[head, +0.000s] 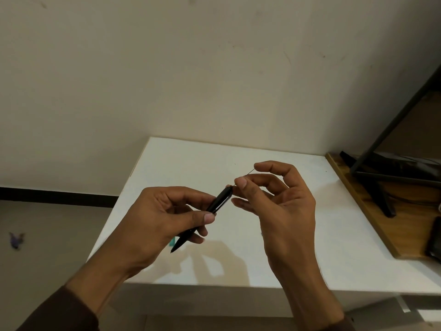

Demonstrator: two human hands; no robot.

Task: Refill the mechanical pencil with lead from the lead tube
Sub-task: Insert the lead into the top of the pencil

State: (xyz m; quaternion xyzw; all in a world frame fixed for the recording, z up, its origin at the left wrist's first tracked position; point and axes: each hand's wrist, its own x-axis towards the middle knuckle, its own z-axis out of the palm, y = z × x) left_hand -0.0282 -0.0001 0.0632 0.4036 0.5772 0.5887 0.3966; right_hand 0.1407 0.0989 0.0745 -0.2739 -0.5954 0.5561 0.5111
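Note:
My left hand grips a black mechanical pencil above the white table, tip pointing down toward me and back end up to the right. My right hand pinches a thin lead stick between thumb and forefinger, with its lower end at the pencil's open back end. A small teal object, possibly the lead tube, lies on the table and is mostly hidden under my left hand.
A wooden board lies along the table's right side, carrying a black monitor stand and a dark flat object. The beige wall rises behind the table. The floor at left holds a small purple scrap.

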